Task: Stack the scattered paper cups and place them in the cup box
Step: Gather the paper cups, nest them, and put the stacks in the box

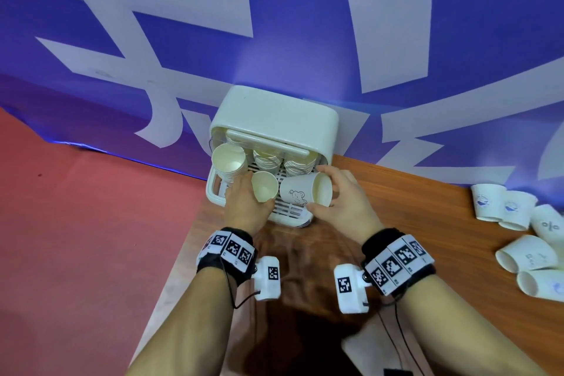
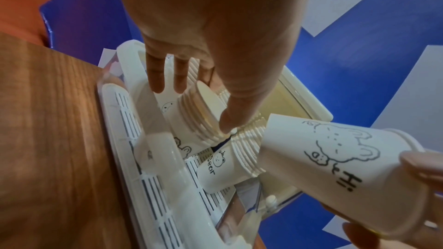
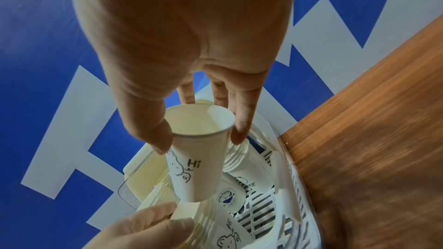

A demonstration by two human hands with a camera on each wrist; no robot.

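Note:
The white cup box (image 1: 274, 113) stands against the blue wall with its slotted tray (image 1: 290, 210) pulled out. Stacks of paper cups (image 1: 229, 159) lie inside it. My left hand (image 1: 244, 195) grips a stack of nested cups (image 1: 264, 186) over the tray, mouth toward me; thumb and fingers wrap the stack's rims (image 2: 201, 113). My right hand (image 1: 317, 188) pinches a single bear-printed "Hi" cup (image 1: 305, 192) near its rim, just right of the stack. The cup's base (image 3: 191, 192) points toward the stack's mouth, a little apart from it.
Several loose paper cups (image 1: 518, 229) lie scattered on the wooden table (image 1: 427, 223) at the far right. The box sits at the table's left corner, with red floor (image 1: 91, 223) beyond the edge. A "Bear" stack (image 2: 230, 162) lies in the tray.

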